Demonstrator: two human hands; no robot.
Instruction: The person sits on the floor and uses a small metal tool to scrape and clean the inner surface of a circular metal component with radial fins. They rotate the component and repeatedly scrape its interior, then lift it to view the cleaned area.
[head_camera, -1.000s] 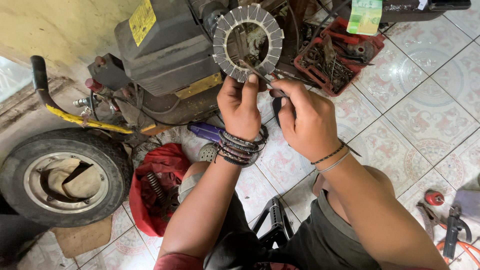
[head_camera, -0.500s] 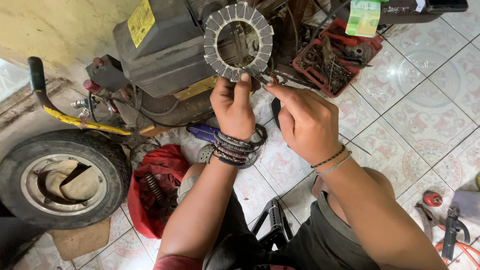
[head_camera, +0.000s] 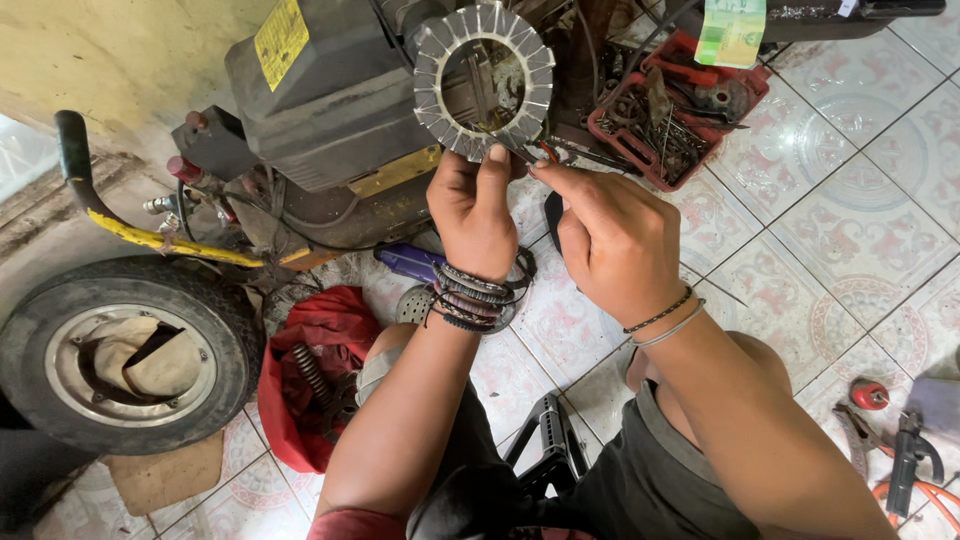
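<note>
My left hand (head_camera: 478, 210) holds up a round grey metal ring with slotted segments (head_camera: 483, 80), gripped at its lower edge between thumb and fingers. My right hand (head_camera: 610, 240) is just to the right of it, pinching a small thin tool (head_camera: 540, 155) whose tip touches the ring's lower rim. Several dark bracelets sit on my left wrist, and thin bands circle my right wrist.
A dark machine housing with a yellow sticker (head_camera: 320, 90) stands behind the ring. A tyre on a wheel (head_camera: 120, 350) lies at left, a red cloth (head_camera: 310, 370) beside my knee. A red tray of tools (head_camera: 680, 100) sits at the back right, pliers (head_camera: 900, 450) on the tiled floor.
The ring has been raised and shifted slightly in my left hand; my right hand has moved up to its lower rim with the small tool.
</note>
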